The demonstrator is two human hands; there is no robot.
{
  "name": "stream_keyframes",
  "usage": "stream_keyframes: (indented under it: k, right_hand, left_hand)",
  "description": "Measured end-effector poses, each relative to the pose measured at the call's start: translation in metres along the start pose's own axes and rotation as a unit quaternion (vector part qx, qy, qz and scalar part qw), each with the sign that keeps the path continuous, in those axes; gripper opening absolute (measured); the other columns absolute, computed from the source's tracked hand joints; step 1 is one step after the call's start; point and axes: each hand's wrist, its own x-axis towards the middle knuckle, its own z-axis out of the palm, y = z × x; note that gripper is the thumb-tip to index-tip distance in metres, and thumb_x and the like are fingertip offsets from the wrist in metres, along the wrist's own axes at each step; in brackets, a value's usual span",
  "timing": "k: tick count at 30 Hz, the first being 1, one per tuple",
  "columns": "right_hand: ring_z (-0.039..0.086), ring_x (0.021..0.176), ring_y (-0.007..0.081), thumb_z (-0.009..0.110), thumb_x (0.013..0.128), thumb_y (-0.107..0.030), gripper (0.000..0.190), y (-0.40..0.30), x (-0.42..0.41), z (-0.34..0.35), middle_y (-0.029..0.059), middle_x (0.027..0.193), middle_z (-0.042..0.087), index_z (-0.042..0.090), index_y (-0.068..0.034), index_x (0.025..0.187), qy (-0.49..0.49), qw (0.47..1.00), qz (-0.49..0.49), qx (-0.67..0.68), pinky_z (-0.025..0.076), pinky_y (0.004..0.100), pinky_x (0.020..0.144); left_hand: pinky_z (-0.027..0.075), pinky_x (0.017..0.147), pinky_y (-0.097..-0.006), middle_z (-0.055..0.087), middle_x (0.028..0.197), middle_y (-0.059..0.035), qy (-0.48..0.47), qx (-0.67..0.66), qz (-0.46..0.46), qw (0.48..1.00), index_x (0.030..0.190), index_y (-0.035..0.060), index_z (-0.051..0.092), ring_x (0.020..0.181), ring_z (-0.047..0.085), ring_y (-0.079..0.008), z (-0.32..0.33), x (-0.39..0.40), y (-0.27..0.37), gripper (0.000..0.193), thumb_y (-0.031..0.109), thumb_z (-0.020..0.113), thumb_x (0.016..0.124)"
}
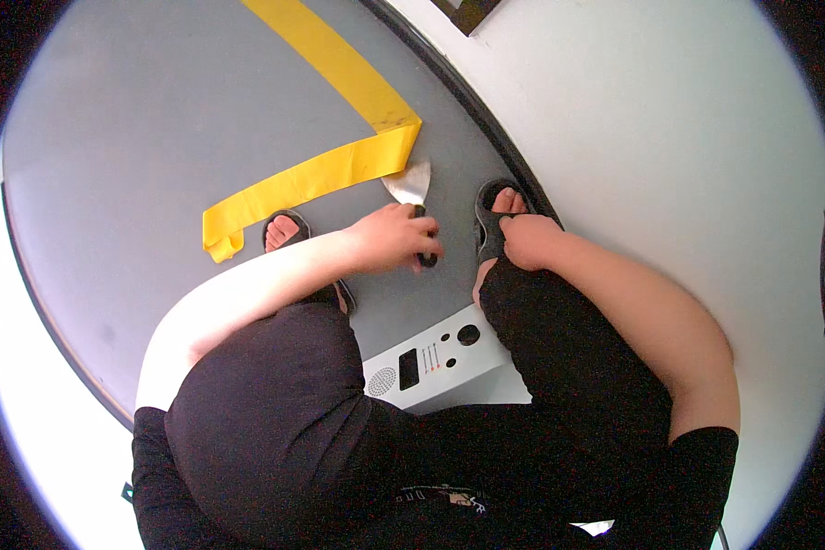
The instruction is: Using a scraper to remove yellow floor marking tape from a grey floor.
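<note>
My left hand (397, 239) is at the black handle (421, 214) of a putty knife, its fingers partly around it and slightly blurred. The knife's metal blade (410, 183) points away from me and meets the near edge of a yellow tape strip (309, 177). That strip lies across the grey floor, with its left end curled over. At the bend it meets a longer yellow strip (340, 65) that runs up and away. My right hand (531, 240) rests by my right knee, above the sandal, fingers curled; whether it holds anything cannot be told.
The grey floor (144, 137) ends at a dark baseboard (474, 103) along a pale wall (660, 137) on the right. My sandalled feet stand apart. Between my legs is a white panel (426, 357) with a speaker grille and round openings. A dark-framed object (469, 15) is at the top.
</note>
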Motion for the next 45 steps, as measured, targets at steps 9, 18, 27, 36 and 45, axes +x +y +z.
stream_keyframes:
  k: [9,18,27,36,45]
  right_hand:
    - [0.065,0.099,0.0381,0.052,0.086,-0.015,0.031,0.001,0.004,0.005,0.023,0.108,0.066,0.058,0.001,0.112,0.017,1.0,-0.011,-0.003,0.052,0.0481,0.085]
    - [0.06,0.109,0.0427,0.058,0.085,-0.017,0.049,-0.031,0.006,-0.006,0.0305,0.117,0.06,0.045,0.008,0.124,0.098,0.986,-0.1,0.09,0.048,0.0468,0.095]
    - [0.061,0.109,0.0394,0.069,0.079,-0.022,0.059,-0.068,0.006,-0.047,0.0293,0.114,0.06,0.043,0.004,0.126,0.066,0.932,-0.018,0.355,0.046,0.0461,0.093]
    - [0.064,0.097,0.0454,0.056,0.087,-0.02,0.045,-0.03,0.023,-0.04,0.0274,0.106,0.064,0.042,0.011,0.117,0.088,0.981,0.037,0.169,0.052,0.0536,0.084]
    - [0.066,0.093,0.0403,0.059,0.089,-0.022,0.044,-0.026,0.035,-0.052,0.0315,0.099,0.064,0.047,0.012,0.113,0.16,0.968,0.043,0.19,0.054,0.0455,0.083]
  left_hand:
    - [0.05,0.085,-0.044,0.057,0.117,-0.0056,0.049,0.015,-0.033,0.998,0.117,0.0229,0.061,0.099,0.059,-0.0323,0.005,0.008,-0.01,0.042,0.029,0.073,0.077]
    - [0.048,0.09,-0.0436,0.058,0.116,-0.0077,0.121,-0.03,-0.079,0.989,0.12,0.0186,0.061,0.105,0.056,-0.034,-0.006,0.01,-0.024,0.047,0.024,0.075,0.076]
    - [0.045,0.098,-0.0439,0.054,0.124,-0.0224,0.096,-0.298,-0.173,0.934,0.126,0.004,0.046,0.119,0.052,-0.0392,-0.016,0.017,-0.006,0.052,0.009,0.07,0.08]
    - [0.041,0.104,-0.0481,0.036,0.144,-0.0233,0.205,-0.062,-0.249,0.945,0.135,0.0022,0.041,0.129,0.042,-0.0418,-0.002,-0.036,-0.04,0.062,0.017,0.068,0.081]
    - [0.029,0.108,-0.0595,0.025,0.152,-0.0248,0.121,0.11,-0.521,0.838,0.149,0.0043,0.028,0.136,0.029,-0.0472,0.047,-0.105,-0.049,0.078,0.038,0.062,0.087]
